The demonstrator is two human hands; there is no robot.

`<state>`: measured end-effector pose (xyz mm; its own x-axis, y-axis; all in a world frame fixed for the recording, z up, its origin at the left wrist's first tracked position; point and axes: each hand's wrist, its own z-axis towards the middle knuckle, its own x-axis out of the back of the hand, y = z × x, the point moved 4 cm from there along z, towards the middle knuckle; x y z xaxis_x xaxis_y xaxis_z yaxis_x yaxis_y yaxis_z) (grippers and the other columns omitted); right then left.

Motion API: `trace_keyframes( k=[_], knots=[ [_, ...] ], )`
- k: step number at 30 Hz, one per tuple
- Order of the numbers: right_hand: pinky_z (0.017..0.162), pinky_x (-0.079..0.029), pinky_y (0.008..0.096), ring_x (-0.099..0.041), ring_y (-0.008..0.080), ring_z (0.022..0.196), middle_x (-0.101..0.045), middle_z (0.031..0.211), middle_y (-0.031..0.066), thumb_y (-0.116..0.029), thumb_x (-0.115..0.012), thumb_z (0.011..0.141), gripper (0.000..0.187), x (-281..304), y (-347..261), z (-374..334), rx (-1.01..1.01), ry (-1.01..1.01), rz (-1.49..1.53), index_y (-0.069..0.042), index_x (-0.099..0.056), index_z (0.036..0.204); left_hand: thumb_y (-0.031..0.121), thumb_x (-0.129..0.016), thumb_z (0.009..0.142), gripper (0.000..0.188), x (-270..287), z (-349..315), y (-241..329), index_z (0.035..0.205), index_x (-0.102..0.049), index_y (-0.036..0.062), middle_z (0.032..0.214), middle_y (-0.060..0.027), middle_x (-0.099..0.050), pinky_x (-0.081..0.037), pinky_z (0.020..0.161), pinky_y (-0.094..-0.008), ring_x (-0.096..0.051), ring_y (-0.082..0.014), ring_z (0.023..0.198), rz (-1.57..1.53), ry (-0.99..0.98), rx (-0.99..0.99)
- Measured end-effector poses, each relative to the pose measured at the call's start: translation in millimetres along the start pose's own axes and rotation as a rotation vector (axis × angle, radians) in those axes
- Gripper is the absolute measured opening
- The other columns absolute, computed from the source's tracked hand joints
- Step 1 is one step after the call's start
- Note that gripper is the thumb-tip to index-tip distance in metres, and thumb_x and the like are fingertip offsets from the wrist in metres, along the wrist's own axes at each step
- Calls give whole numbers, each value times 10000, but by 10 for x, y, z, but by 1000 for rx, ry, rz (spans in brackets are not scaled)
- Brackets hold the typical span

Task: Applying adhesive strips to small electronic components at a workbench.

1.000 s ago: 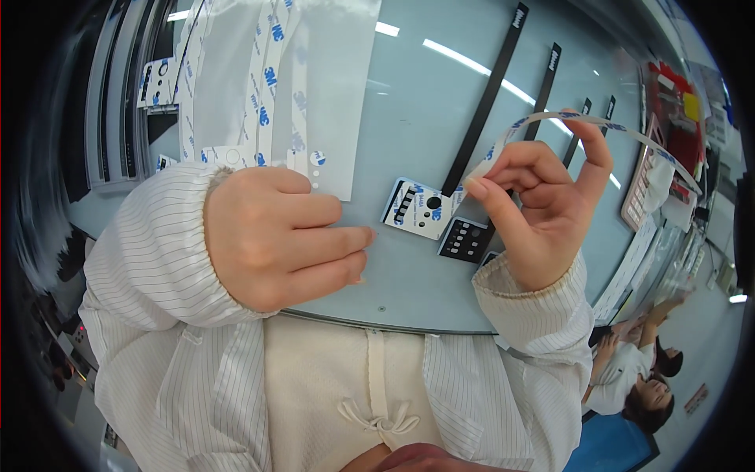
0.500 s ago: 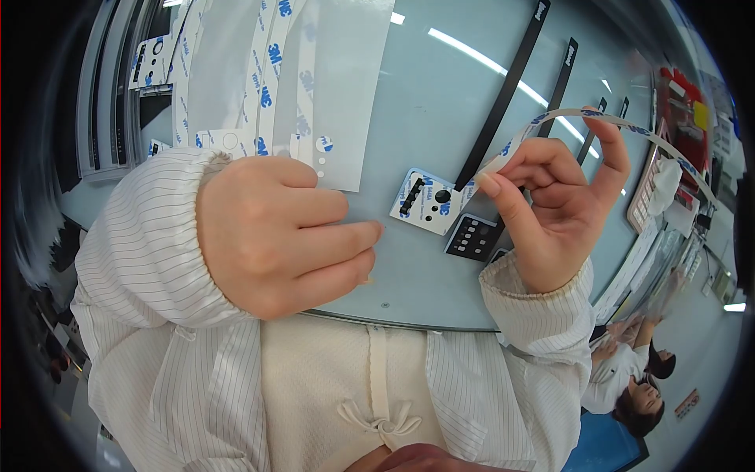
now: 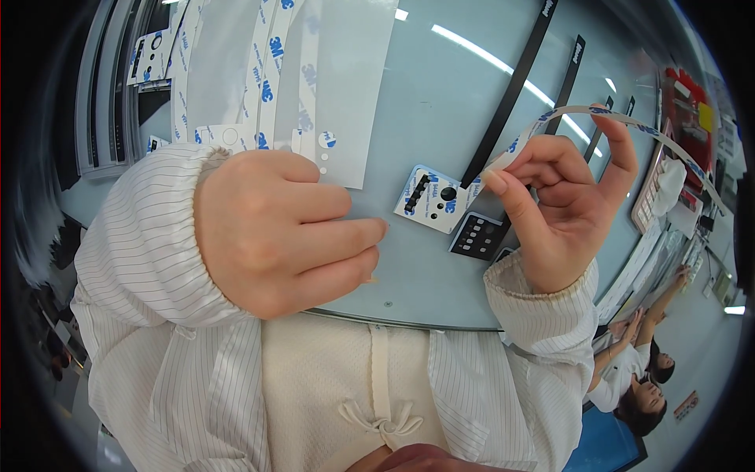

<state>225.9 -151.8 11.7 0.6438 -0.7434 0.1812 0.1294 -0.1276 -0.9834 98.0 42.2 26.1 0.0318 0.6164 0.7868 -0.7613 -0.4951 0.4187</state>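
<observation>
My right hand (image 3: 562, 200) is closed, pinching a narrow white strip with blue print (image 3: 543, 119) between thumb and forefinger. The strip arches over a raised finger and trails off to the right. Just left of that thumb lies a square white adhesive-backed panel (image 3: 429, 206) with blue print and dark cut-outs; a printed part runs from it toward my thumb, but the join is hidden. Left of the panel, my left hand (image 3: 287, 236) hovers back up, fingers bent and tips pressed together; what they hold, if anything, is hidden. A black panel with small windows (image 3: 476, 236) lies near my right wrist.
Long black strips (image 3: 511, 94) lie on the glass-topped table (image 3: 425, 287). At the left is a pale sheet (image 3: 346, 94) with printed strips, beside stacked dark bars (image 3: 114, 94). Red items (image 3: 683, 90) stand far right. Two people (image 3: 637, 385) sit beyond.
The scene shifts very slightly in the picture. Both hands keep nearly the same pose over the table. At the right, a person in the background has stretched an arm out farther.
</observation>
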Motion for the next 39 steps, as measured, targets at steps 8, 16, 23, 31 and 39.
trace_keyframes(
  k=[8,16,23,31,39],
  knots=[
    [785,-564,248,-683,140,799,-638,956,123,127,-716,797,877,1,-8,1,8,-10,-24,-77,-191,1469,134,-805,749,191,-7,-10,4,812,-691,-6,924,-153,-736,-322,412,-234,-474,-96,497,-21,17,5],
    [779,-564,241,-685,139,794,-644,957,122,124,-723,793,881,7,1,5,25,-15,-46,-79,-196,1470,136,-804,753,192,-8,-6,5,812,-691,-8,924,-157,-735,-332,413,-236,-477,-98,502,-14,5,1],
    [783,-575,252,-694,149,810,-648,959,125,121,-725,795,881,8,17,9,13,-13,-44,-81,-195,1469,140,-807,750,199,-22,-13,10,817,-691,-8,930,-157,-735,-340,421,-239,-481,-101,508,1,-10,1],
    [786,-580,258,-698,156,810,-649,963,129,122,-723,798,880,5,-1,9,26,-23,-69,-79,-191,1468,143,-807,749,201,-8,1,12,822,-691,-4,934,-153,-735,-337,424,-240,-483,-104,512,3,-14,12],
    [789,-583,260,-700,160,816,-651,965,130,119,-726,799,885,17,19,3,25,-17,-76,-76,-185,1472,139,-807,750,197,-17,13,9,819,-692,-5,934,-159,-735,-331,425,-240,-482,-105,510,0,-15,1]
  ],
)
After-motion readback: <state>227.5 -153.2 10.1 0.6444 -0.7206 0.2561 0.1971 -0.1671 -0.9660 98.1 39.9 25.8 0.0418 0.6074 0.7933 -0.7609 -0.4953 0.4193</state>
